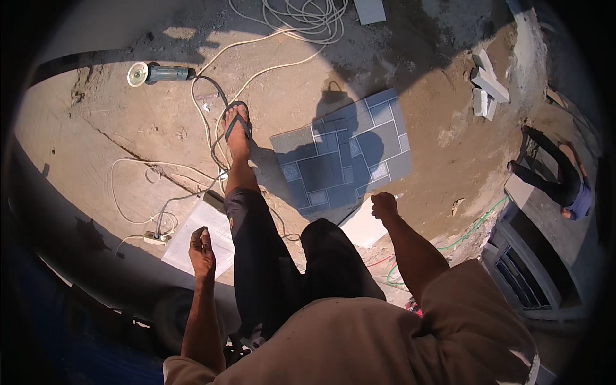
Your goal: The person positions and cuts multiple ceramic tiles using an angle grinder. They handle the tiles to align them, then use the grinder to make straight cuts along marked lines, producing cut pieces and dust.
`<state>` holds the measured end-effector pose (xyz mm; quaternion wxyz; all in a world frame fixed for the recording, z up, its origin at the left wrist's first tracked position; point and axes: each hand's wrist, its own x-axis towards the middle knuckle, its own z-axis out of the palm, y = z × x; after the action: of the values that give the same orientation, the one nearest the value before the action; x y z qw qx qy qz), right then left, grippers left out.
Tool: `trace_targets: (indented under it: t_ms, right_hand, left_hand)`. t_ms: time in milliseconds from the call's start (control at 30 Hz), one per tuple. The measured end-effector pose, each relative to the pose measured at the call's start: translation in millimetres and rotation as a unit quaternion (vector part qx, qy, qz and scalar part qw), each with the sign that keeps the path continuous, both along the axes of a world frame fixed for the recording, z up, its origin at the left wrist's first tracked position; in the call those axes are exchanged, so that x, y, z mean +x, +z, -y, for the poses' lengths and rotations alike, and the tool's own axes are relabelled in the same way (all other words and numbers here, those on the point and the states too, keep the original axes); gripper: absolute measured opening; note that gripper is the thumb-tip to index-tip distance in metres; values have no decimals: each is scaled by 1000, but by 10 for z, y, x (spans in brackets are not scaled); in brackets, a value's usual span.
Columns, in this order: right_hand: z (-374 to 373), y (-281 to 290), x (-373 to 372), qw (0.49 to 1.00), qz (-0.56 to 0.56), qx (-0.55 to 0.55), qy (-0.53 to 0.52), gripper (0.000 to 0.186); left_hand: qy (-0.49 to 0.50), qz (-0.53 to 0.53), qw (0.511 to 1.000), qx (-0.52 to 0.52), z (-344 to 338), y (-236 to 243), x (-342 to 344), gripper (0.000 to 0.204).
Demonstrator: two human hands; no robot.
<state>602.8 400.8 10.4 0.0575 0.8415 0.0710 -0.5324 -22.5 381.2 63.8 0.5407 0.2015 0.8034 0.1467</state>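
Note:
My left hand (pixel 202 251) hangs loosely curled at my side above a white tile (pixel 192 247) on the ground, and I see nothing in it. My right hand (pixel 384 205) is closed into a fist around a thin white marker or pencil whose tip sticks out to the right. It hovers just past the near edge of a blue-grey patterned tile (pixel 346 154) lying flat on the dirt. My left foot in a flip-flop (pixel 237 128) steps forward beside that tile.
An angle grinder (pixel 157 73) lies at the far left with a white cable (pixel 205 122) looping across the dirt to a power strip (pixel 156 239). Grey brick pieces (pixel 489 86) sit far right. Another person (pixel 558 176) crouches at the right. A green cord (pixel 475 228) runs below.

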Motion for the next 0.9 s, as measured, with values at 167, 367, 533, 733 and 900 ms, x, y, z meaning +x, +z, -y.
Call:
trace_targets:
  t_ms: [167, 367, 533, 733, 900]
  right_hand:
    - [2091, 1253, 275, 993, 15, 37, -109, 16]
    - [3691, 1375, 1123, 995, 62, 32, -74, 14]
    - [4168, 87, 1331, 983, -47, 24, -175, 13]
    - [3784, -1452, 295, 945, -75, 94, -305, 30]
    - [3460, -2692, -125, 912, -43, 144, -381, 50]
  left_hand:
    - [65, -228, 889, -393, 3674, 2166, -346, 30]
    - [266, -244, 927, -107, 3784, 2294, -632, 36]
    - [-105, -45, 986, 119, 2898, 2224, 1400, 18]
    - [-373, 1, 928, -6, 4378, 2111, 2555, 31]
    - [-407, -79, 900, -137, 6006, 1647, 1915, 38]
